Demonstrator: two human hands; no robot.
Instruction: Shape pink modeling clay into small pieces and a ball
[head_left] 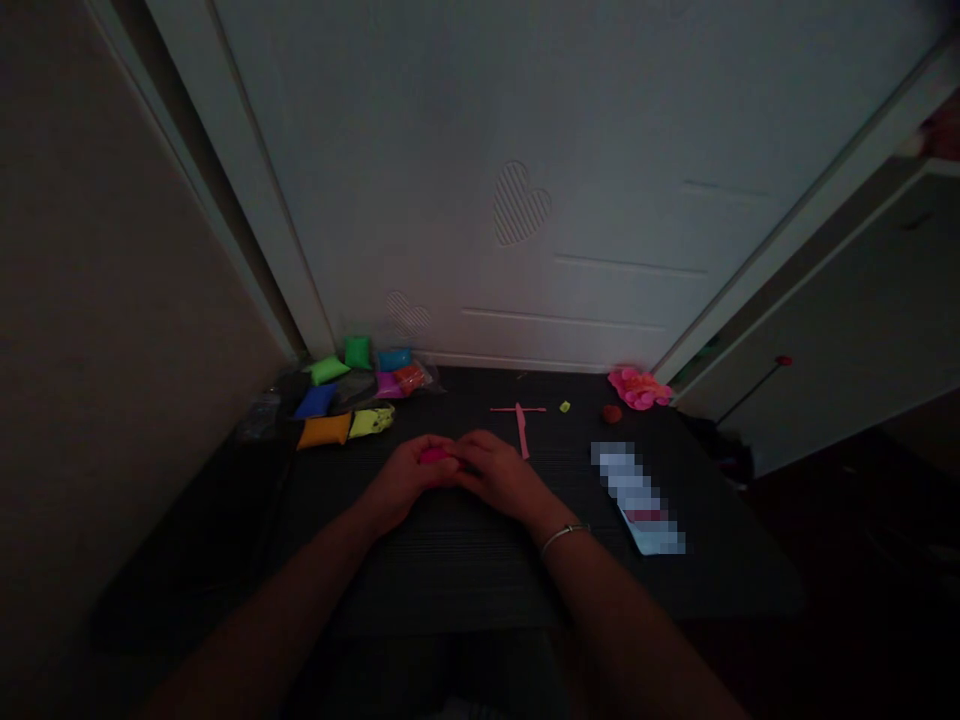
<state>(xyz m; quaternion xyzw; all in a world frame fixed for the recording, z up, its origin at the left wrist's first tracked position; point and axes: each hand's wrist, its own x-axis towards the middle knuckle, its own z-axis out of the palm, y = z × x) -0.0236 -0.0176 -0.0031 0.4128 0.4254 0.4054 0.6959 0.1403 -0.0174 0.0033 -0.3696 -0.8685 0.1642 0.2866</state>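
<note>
Hot-pink, soft-looking lump sits between a person's left hand and right hand, both curled around it, over a dark, wood-grained tabletop. Left of the lump lie brightly coloured, pillow-shaped plastic packets; right of it, a pale, blurred oblong, a ruffled pink flower-like object, two slender pink tools, a small reddish rounded piece and a tiny yellow piece.

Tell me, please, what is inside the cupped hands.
Part of a bright pink lump shows between the left hand and right hand; the rest, and anything beneath it, is covered.
</note>
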